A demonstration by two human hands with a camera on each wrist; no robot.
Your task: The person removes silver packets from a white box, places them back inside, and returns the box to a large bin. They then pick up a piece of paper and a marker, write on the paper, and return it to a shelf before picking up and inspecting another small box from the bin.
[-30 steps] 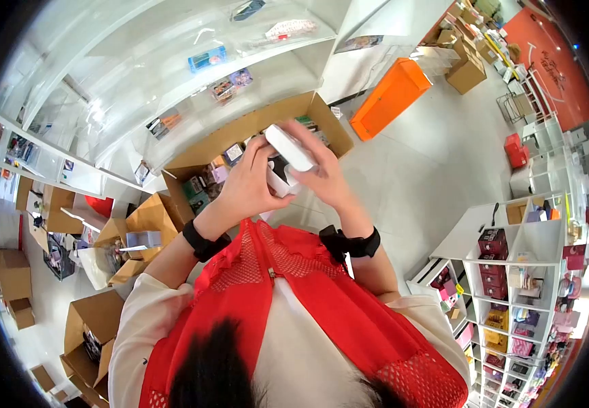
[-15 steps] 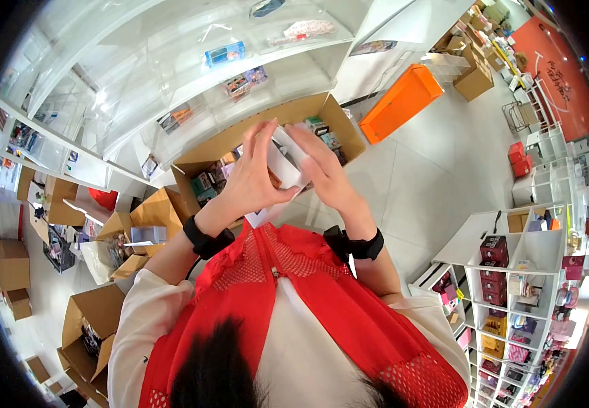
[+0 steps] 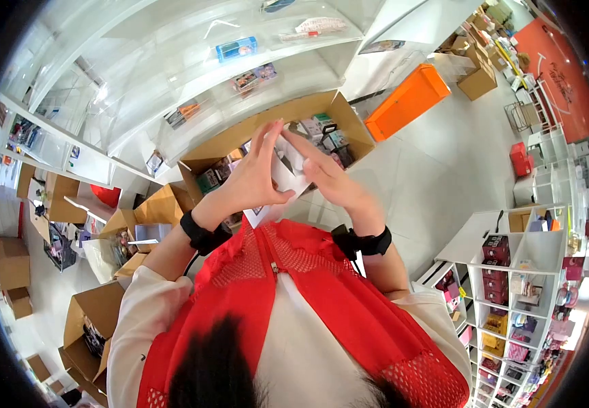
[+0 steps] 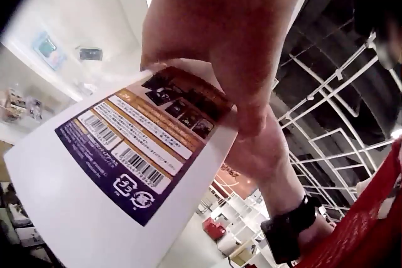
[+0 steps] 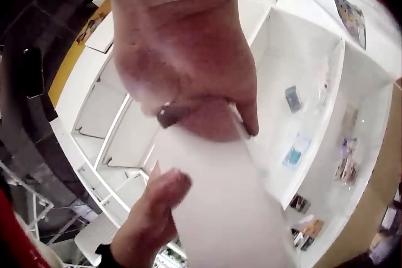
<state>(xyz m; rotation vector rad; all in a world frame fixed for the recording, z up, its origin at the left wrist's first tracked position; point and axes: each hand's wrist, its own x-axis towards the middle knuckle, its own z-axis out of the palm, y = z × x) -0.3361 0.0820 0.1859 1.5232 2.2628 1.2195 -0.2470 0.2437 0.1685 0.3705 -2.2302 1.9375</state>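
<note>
Both hands hold a white box (image 3: 286,179) above a large open carton (image 3: 354,117) in the head view. My left hand (image 3: 245,178) grips it from the left, with long straight fingers along one side and the thumb bent below. On the other side, my right hand (image 3: 337,181) holds it with the fingers slanting up to meet the left fingertips. The left wrist view shows an orange-and-purple printed label (image 4: 135,139) with barcodes on a white face. In the right wrist view, the right hand (image 5: 188,67) covers the box's upper end; its fingertips are partly hidden.
Small packaged goods (image 3: 332,139) fill the carton below. White display shelves (image 3: 199,88) stand ahead, and an orange bin (image 3: 408,102) is at the right. More cardboard boxes (image 3: 93,316) sit to the left; a stocked white cubby shelf (image 3: 505,272) stands at the right.
The white box has turned between the hands, and its labelled flat end now shows by the left wrist. The right hand has shifted slightly right and down. The head view has moved a little left.
</note>
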